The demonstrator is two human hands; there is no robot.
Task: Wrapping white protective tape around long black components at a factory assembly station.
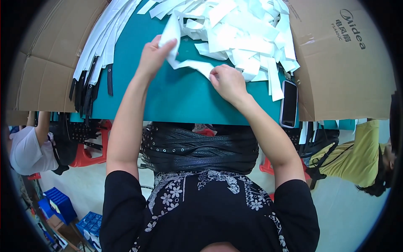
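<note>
A long white strip [195,65], like paper or thin film, hangs bent between my two hands over the green table [193,101]. My left hand [153,56] pinches its raised upper part between thumb and fingers. Lower and to the right, my right hand [228,82] is closed on the other end, beside a heap of loose white strips [247,31]. On my lap lies a thick bundle of black belts [201,149] with metal eyelets. Several belts in white sleeves [105,35] lie at the table's far left, their black ends [88,90] sticking out.
Cardboard panels stand on the left [46,54] and right [336,63] of the table. A phone [288,104] lies near the right front edge. One person in white [33,147] sits at left, another in yellow [348,161] at right. Blue crates [58,206] stand at lower left.
</note>
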